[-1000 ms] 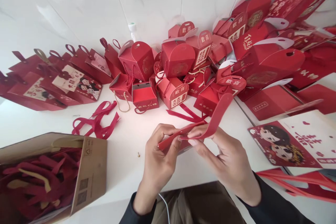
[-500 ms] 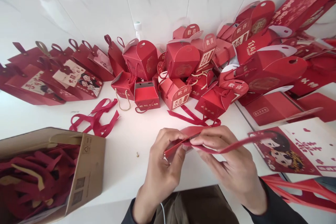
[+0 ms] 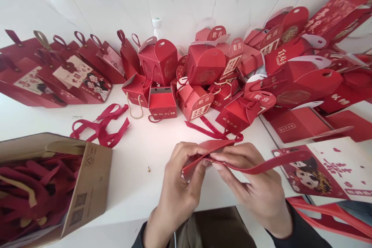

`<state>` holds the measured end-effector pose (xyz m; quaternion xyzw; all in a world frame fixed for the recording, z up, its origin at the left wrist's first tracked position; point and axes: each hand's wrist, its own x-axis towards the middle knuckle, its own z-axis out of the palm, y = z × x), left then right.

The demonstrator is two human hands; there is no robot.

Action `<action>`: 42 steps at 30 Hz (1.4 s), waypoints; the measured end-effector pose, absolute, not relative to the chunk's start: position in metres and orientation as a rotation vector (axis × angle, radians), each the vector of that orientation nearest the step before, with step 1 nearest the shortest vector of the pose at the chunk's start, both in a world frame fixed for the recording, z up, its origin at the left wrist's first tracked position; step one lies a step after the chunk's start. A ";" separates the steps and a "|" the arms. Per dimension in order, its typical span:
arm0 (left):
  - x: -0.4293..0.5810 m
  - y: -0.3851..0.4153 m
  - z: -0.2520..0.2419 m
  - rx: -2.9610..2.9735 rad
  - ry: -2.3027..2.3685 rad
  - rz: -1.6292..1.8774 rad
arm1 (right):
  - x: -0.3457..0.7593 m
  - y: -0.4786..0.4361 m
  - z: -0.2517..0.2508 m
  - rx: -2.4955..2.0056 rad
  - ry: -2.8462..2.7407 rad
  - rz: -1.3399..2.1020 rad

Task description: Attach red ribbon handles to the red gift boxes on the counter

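Note:
My left hand [image 3: 183,186] is closed on the edge of a red paper gift box [image 3: 218,145], its thumb pressing the near panel. Between the fingers of my right hand [image 3: 255,182] is pinched a dark red strap [image 3: 269,162], one end held against the box's top edge and the other sticking out to the right. Where strap and box meet, fingers hide most of the detail. A tiny gold stud [image 3: 148,169] lies on the white table [image 3: 136,190] left of my hands. Loose red ribbon [image 3: 207,128] lies just beyond the box.
An open cardboard box [image 3: 94,174] full of red straps stands at the left. Red gift bags [image 3: 84,81] line the back left, several small red gift boxes [image 3: 158,62] the back middle. A printed card panel [image 3: 325,170] and a red stool [image 3: 328,217] are at the right.
The camera view has shifted slightly. Both hands keep their grip, and the strap's free end now shows more clearly, its rounded tip raised to the right.

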<state>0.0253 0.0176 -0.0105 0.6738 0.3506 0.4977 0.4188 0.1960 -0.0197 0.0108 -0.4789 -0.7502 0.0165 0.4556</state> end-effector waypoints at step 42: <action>0.023 0.013 -0.001 1.676 0.856 1.192 | 0.215 -0.013 0.056 -1.302 -2.092 0.188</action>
